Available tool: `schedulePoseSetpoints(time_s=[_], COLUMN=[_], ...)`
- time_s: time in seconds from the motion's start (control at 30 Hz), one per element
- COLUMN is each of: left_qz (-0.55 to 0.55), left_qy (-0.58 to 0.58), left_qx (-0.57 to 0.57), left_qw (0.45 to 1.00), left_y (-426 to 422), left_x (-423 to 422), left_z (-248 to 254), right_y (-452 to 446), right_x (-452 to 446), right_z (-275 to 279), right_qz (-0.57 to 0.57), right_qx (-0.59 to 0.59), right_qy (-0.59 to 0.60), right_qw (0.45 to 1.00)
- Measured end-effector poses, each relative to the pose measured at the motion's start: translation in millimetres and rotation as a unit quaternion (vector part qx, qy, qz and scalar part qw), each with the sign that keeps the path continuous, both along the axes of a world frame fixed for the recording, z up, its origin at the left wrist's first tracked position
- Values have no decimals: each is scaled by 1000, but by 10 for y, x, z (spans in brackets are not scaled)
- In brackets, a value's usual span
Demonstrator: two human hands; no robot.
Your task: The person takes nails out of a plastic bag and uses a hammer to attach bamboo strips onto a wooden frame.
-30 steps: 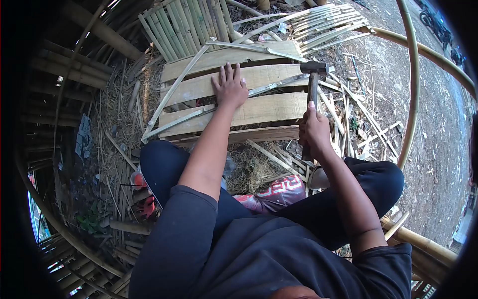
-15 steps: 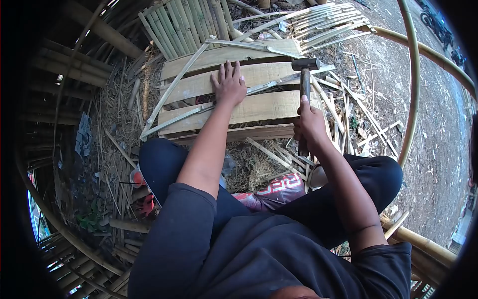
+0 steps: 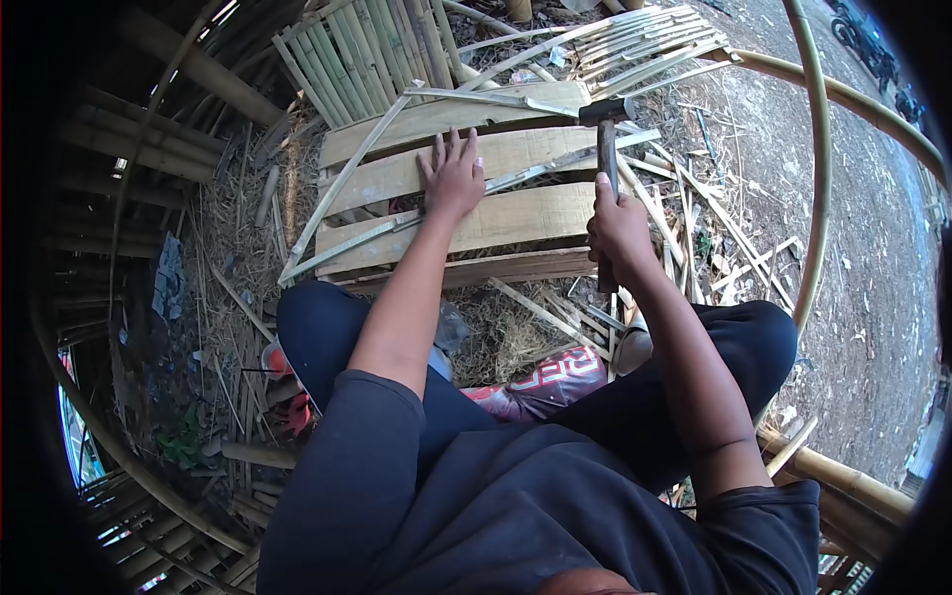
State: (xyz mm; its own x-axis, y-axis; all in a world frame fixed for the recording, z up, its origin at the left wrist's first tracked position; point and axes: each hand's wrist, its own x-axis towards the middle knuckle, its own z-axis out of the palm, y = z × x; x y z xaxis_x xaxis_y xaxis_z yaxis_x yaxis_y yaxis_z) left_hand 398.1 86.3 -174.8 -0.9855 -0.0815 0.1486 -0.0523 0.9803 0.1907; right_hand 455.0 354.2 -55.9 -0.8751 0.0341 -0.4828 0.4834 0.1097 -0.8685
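My right hand (image 3: 622,231) is wrapped round the wooden handle of a hammer (image 3: 607,144). Its dark metal head is up, over the right end of a low slatted wooden platform (image 3: 516,213). My left hand (image 3: 455,176) lies flat on the platform's middle plank, fingers spread. Thin bamboo strips form a triangular frame (image 3: 342,188) across the planks. One long strip (image 3: 535,171) of it slants up to the right, passing by my left hand. Whether a nail stands under the hammer head cannot be made out.
Behind the platform leans a panel of bamboo slats (image 3: 342,59), with a fan of split strips (image 3: 645,50) to its right. Loose bamboo offcuts (image 3: 734,228) litter the ground. A curved bamboo pole (image 3: 819,169) rises at the right. A printed bag (image 3: 555,385) lies between my legs.
The hammer has shifted slightly, its head a little higher in view and more tilted. My left hand stays flat on the plank, and the camera view has moved slightly.
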Motion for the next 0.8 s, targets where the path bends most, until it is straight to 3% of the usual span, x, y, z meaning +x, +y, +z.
schedulePoseSetpoints(time_s=[0.07,0.17,0.2,0.33,0.43,0.57,0.8], left_qz=[-105,-187,-212,-245,-203,-145,-167], left_qy=[82,47,117,102,18,50,31], left_qx=[43,129,125,253,295,239,372], left_qw=[990,973,962,930,933,959,913], left_y=[-33,-68,-47,4,226,369,279], left_x=[60,111,103,52,73,86,-57], left_z=[50,133,116,149,228,195,22], right_y=[46,78,92,111,88,82,-2], right_x=[-58,-98,-96,-166,-168,-214,-77], right_z=[34,52,63,-219,-281,-509,-613], right_qz=[0,4,10,37,52,95,159], right_qx=[49,70,79,146,203,305,335], right_qy=[9,8,7,55,80,140,150], right_qw=[999,997,997,987,975,937,916])
